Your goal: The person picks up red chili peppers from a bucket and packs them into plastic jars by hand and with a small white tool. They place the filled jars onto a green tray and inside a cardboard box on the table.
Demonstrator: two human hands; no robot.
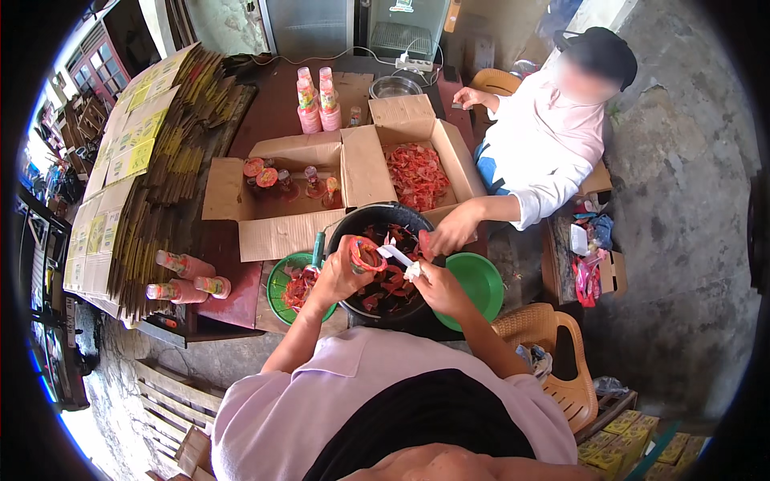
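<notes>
My left hand (pixel 331 275) grips a clear plastic cup (pixel 368 255) with a torn red film around its rim, tilted over a black tub (pixel 337 240). In my right hand (pixel 444 291) is a slim white-and-grey blade-like tool (pixel 397 255), its grip end wrapped in white material. The tool's far end meets the cup's rim. Red film pieces (pixel 394 279) lie in dark liquid in the tub. To the left, a green basket (pixel 274 300) holds red scraps (pixel 299 288) and a green-handled tool (pixel 318 249). A green basin (pixel 481 288) stands at the right.
A co-worker's hand (pixel 454 228) reaches over the tub. Cartons hold red scraps (pixel 417 177) and lidded cups (pixel 266 177). Stacked cups (pixel 310 99) stand behind; more (pixel 192 281) lie left, near flattened cartons (pixel 132 162). A wicker-pattern chair (pixel 571 367) stands right.
</notes>
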